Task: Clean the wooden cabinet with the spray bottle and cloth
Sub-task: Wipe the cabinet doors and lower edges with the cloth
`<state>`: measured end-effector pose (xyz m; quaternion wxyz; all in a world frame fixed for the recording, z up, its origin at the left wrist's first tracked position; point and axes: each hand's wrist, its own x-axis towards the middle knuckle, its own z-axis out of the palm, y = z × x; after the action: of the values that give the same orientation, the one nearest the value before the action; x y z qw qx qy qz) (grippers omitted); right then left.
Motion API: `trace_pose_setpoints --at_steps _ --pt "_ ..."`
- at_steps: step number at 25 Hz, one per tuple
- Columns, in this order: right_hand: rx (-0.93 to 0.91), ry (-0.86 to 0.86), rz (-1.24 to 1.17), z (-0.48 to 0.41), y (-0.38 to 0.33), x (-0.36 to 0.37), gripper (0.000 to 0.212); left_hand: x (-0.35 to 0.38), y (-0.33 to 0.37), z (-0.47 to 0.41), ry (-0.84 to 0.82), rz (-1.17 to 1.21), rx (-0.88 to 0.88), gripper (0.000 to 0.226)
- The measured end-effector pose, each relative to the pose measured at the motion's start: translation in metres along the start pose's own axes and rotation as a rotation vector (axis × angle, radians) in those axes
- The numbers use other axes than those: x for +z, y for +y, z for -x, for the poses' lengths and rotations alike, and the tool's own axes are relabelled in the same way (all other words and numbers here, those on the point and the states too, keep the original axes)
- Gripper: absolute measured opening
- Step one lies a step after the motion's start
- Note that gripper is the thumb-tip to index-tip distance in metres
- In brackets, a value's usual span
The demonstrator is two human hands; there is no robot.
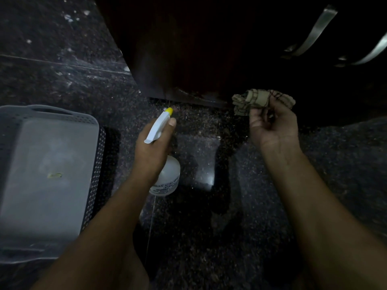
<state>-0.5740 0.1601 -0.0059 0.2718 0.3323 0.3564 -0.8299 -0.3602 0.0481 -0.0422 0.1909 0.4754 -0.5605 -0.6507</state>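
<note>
**Bottle and cloth held low at the cabinet's foot**

Far to my left a grey plastic basket (52, 153) sits on the floor (199, 216). Its sides are perforated in small holes and its broad face is smooth and matte; it may be turned upside down, though the dim light leaves me unsure.

The floor is dark polished stone, speckled with pale flecks and crossed by thin joint lines.

My left grip (151, 147) is curled round the neck of the spray bottle (170, 172). The bottle's body is round, cloudy white plastic with a printed label near its base, too blurred to read. Its trigger head is white and angular, tipped with a yellow nozzle (169, 110) that points at the bottom edge of the wooden cabinet (188, 49), near it but not touching.

The cabinet stands on the floor ahead of me. It is dark reddish-brown and smooth, with a faint sheen along its lower edge.

My right grip (274, 126), palm up, pinches a bunched cloth (259, 99). The cloth is beige woven fabric with dark check lines, crumpled into a wad just beside the cabinet's lower corner.

Farther right, two curved brushed-metal handles (314, 32) catch the light on the cabinet's shadowed front.
</note>
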Motion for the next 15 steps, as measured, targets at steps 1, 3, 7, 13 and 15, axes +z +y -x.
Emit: trace_pose_setpoints --at_steps 1,3,7,13,15 --pt "0.006 0.000 -0.004 0.001 0.003 -0.001 0.009 -0.001 0.001 0.000 -0.007 0.001 0.001 0.016" --pt "0.033 -0.012 0.021 -0.001 0.009 -0.004 0.017 -0.003 0.003 0.001 -0.022 0.007 0.004 0.016" --pt "0.109 -0.079 0.183 0.002 0.050 0.017 0.009 -0.007 0.008 -0.002 0.008 0.011 0.012 0.019" --pt "0.203 -0.132 0.339 0.010 0.100 0.038 0.018 -0.014 0.018 -0.008 0.025 0.052 0.071 0.020" --pt "0.120 -0.100 0.332 0.001 0.072 0.025 0.021 -0.014 0.019 -0.009 0.007 0.050 0.082 0.024"
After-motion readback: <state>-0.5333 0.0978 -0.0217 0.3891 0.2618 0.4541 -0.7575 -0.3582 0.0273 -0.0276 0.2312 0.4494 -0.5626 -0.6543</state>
